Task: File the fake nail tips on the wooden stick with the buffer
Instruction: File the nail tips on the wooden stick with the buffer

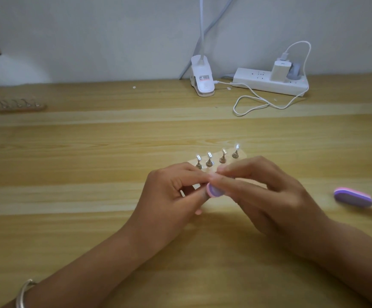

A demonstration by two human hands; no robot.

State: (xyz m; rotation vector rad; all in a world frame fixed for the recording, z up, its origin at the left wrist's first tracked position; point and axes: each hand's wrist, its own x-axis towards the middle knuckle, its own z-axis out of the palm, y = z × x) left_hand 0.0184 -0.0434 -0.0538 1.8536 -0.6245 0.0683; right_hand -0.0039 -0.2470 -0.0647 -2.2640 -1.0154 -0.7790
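Two hands are closing on a pink-and-purple buffer [213, 190] just in front of the wooden stick [242, 154]
The right hand [269, 196] is curling its fingers over the buffer; the left hand [169, 192] is pinching its rounded end; four nail tips [209, 155] are standing upright behind; thin, light, probably brittle, they are asking for gentle strokes, with the stick held at its base.

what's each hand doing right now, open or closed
Left hand: fingers curled in a pinch; what they hold cannot be told.
Right hand: grips the pink and purple oval buffer.
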